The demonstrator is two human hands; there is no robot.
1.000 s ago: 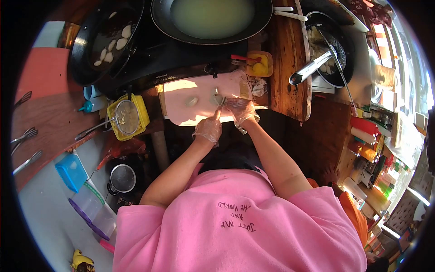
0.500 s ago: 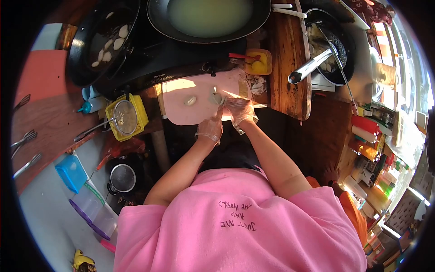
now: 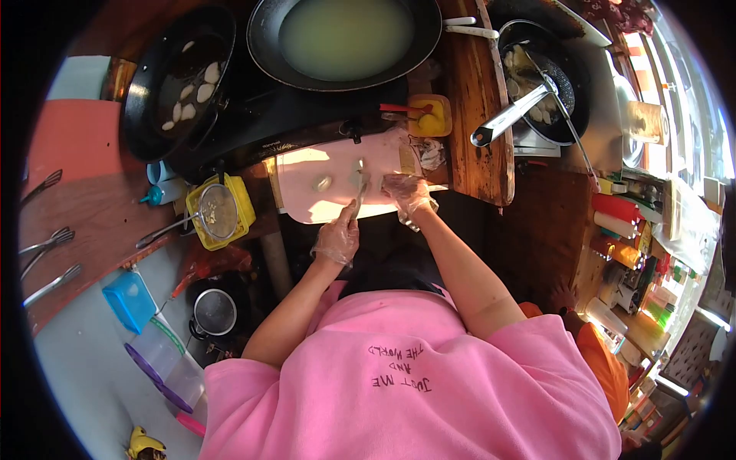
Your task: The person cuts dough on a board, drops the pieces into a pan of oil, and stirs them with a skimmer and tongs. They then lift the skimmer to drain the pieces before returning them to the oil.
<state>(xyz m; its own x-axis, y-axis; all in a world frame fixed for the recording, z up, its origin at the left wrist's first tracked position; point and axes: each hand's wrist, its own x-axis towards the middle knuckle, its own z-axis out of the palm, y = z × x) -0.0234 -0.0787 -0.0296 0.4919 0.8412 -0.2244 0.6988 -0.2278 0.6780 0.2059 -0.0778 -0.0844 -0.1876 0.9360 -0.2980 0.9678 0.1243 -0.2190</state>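
Observation:
My left hand (image 3: pixel 337 236), in a clear plastic glove, is closed around the lower end of a thin pale object (image 3: pixel 360 185) that points up over the pink cutting board (image 3: pixel 299 204). Its kind cannot be made out. My right hand (image 3: pixel 409 196), also gloved, is at the board's right part with its fingers curled together; anything inside them is hidden. A small white dough-like piece (image 3: pixel 322 182) lies left of centre on the board, in a patch of sunlight.
Beyond the board stands a large pan of cloudy liquid (image 3: pixel 345 38). Pans with pale pieces flank it: a left pan (image 3: pixel 136 96) and a right pan (image 3: pixel 567 115). A strainer (image 3: pixel 218 211) rests on a yellow basket (image 3: pixel 247 201). An orange-clad person (image 3: pixel 602 360) is at right.
My hands have moved apart. The left has drawn back down and left with the thin pale object, while the right stays over the board's right side. The view has shifted slightly.

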